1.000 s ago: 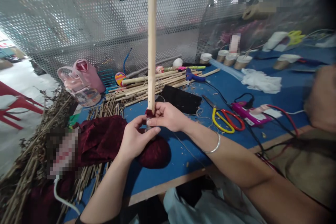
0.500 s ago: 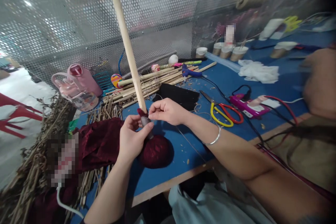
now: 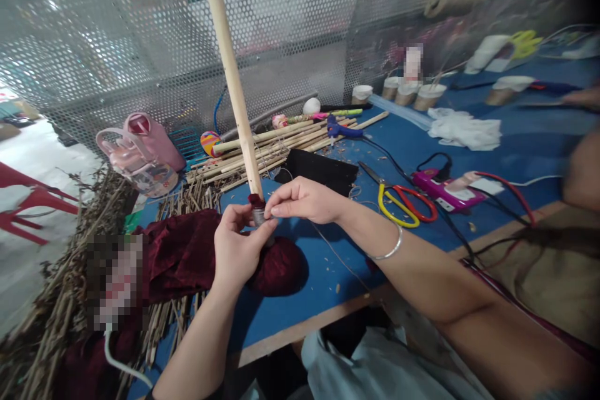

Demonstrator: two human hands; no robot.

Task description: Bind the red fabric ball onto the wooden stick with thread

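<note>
A long pale wooden stick [image 3: 233,84] rises at a tilt from a round bundle of dark red cloth [image 3: 280,267] on the blue table. Grey cord [image 3: 259,217] is wound around the bundle's neck at the stick's lower end, with a bit of red cloth above it. My left hand [image 3: 239,240] is closed around this wrapped neck. Pinched fingers of my right hand [image 3: 300,201] touch the neck's right side; a thin cord trails below toward the table edge, and what the fingertips hold is too small to make out.
Scissors with yellow and red handles [image 3: 398,205], a black cloth [image 3: 321,172], a blue glue gun [image 3: 344,129] and a purple power strip [image 3: 447,190] lie on the table [image 3: 300,319]. Wooden sticks [image 3: 281,147] lie behind. Left are dark red cloth [image 3: 180,253] and a pink bag [image 3: 152,137]. Another person's hand shows far right.
My right fingers have moved slightly down and closer along the wrapped neck. At the far right, the other person's arm has shifted outward. The view has moved slightly.
</note>
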